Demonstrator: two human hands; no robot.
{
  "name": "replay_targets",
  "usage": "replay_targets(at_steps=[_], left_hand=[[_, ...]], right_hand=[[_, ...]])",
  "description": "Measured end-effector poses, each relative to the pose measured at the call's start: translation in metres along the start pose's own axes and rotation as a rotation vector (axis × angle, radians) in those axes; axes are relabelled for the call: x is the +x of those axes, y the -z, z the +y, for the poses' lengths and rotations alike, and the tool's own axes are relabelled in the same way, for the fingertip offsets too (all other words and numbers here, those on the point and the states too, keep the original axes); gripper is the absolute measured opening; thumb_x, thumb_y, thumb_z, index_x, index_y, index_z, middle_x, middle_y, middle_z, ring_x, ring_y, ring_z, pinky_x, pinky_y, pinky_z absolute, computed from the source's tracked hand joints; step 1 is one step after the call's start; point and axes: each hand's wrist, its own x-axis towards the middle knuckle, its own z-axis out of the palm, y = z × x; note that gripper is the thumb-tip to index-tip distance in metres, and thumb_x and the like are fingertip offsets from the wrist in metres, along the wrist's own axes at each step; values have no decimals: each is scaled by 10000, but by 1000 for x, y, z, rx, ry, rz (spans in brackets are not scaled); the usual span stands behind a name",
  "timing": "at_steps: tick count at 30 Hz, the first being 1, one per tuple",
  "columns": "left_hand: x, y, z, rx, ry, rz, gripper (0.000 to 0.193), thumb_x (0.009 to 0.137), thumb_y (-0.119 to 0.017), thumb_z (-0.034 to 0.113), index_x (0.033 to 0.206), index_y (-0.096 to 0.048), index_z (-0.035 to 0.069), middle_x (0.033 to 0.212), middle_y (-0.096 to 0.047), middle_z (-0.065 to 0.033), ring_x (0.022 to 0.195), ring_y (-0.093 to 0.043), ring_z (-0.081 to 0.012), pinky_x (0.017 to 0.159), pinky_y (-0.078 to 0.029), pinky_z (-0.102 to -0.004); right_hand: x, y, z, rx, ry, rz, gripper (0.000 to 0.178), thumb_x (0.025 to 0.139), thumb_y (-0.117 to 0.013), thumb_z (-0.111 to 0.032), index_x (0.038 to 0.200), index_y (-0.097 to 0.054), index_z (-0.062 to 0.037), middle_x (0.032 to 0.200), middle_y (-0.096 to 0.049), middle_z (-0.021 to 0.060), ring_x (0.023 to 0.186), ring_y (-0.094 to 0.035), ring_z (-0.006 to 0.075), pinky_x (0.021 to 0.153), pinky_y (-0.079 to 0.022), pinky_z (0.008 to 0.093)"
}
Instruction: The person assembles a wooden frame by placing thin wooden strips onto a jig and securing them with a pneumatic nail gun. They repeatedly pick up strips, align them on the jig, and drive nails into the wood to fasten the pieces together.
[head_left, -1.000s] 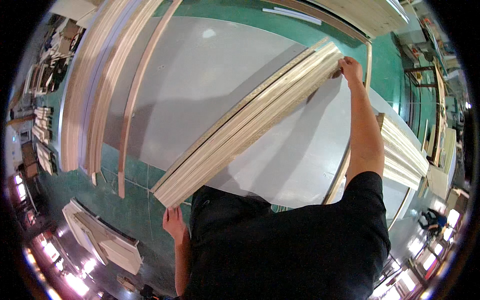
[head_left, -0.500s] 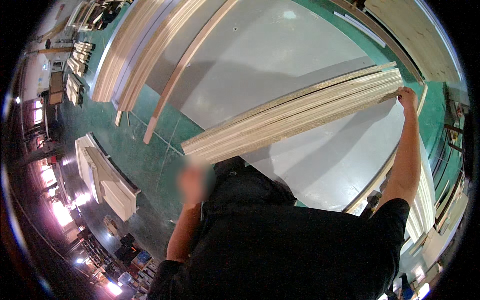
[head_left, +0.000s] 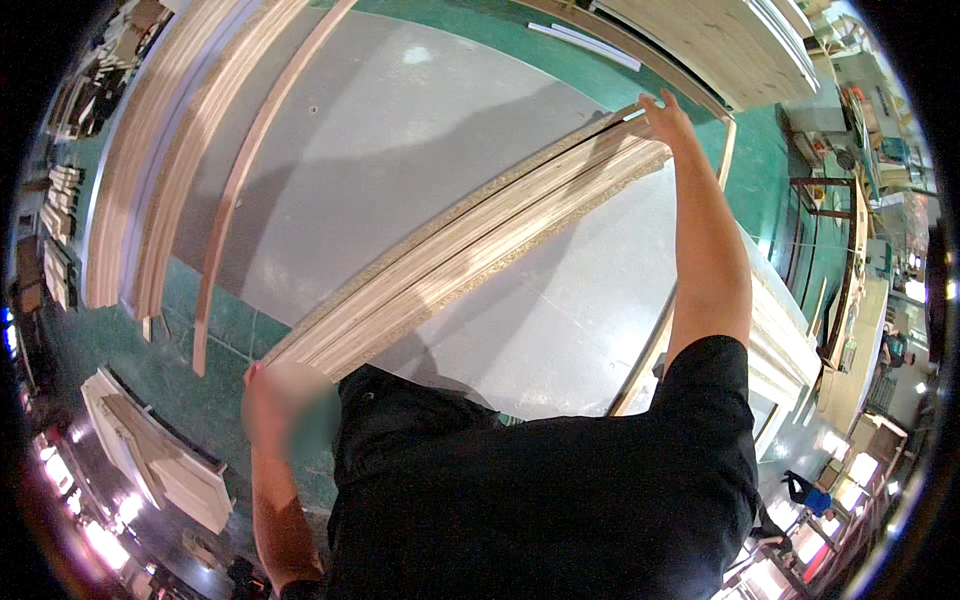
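A long stack of narrow wooden strips [head_left: 480,235] lies slantwise before me on a large grey panel [head_left: 390,120]. At the far right end of the stack my right hand [head_left: 670,120] reaches over the strips' ends, fingers spread and touching the upper edge. My left hand [head_left: 285,408] is at the near left end of the stack. A blur covers most of it, so its fingers and grip are hidden. The strips have pale layered edges, with rough, speckled chipboard-like faces along the outer sides.
Thicker stacks of boards [head_left: 190,150] stand at the upper left, beside a single long wooden strip [head_left: 245,170]. White panels [head_left: 155,450] lean at lower left. More boards [head_left: 720,50] are stacked at upper right. A person in blue [head_left: 815,498] is far off at lower right.
The view has turned, shifting the scene leftward. My right hand has moved from the lower corner of the stack's far end to its upper edge, and its fingers have spread. My left hand now meets the near end.
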Motion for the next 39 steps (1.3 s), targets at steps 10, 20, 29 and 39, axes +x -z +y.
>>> replay_targets(at_steps=[10, 20, 29, 39], left_hand=[[3, -25, -49, -117, 125, -345, 654, 896, -692, 234, 1452, -435, 6, 1385, -542, -208, 1303, -516, -391, 1136, -408, -445], [30, -29, -60, -223, 282, -222, 477, 929, -643, 402, 1274, -537, 91, 1316, -559, -145, 1204, -546, -363, 1026, -434, -534], [144, 25, -51, -1380, 1297, -284, 517, 981, -608, 496, 1366, -507, 166, 1338, -537, -133, 1276, -505, -351, 886, -439, -708], [166, 58, -51, -465, 563, -265, 947, 851, -741, 569, 1592, -271, 215, 1641, -206, -214, 1501, -233, -421, 1139, -231, -724]], right_hand=[[-1, 1, -39, -400, 149, -257, 762, 973, -473, -642, 1353, -594, 8, 1360, -596, 301, 1316, -555, 402, 1113, -404, 465], [62, -29, 76, -783, 298, -351, 657, 965, -541, -545, 1416, -544, -68, 1332, -621, 273, 1227, -607, 439, 1033, -488, 511], [-17, -35, 174, -134, -163, -299, 774, 956, -530, -615, 1472, -463, -41, 1380, -582, 279, 1250, -581, 454, 1062, -459, 508], [-122, -4, 128, -449, 41, 31, 861, 940, -582, -643, 1511, -410, -21, 1384, -580, 271, 1251, -575, 453, 1081, -441, 508]])
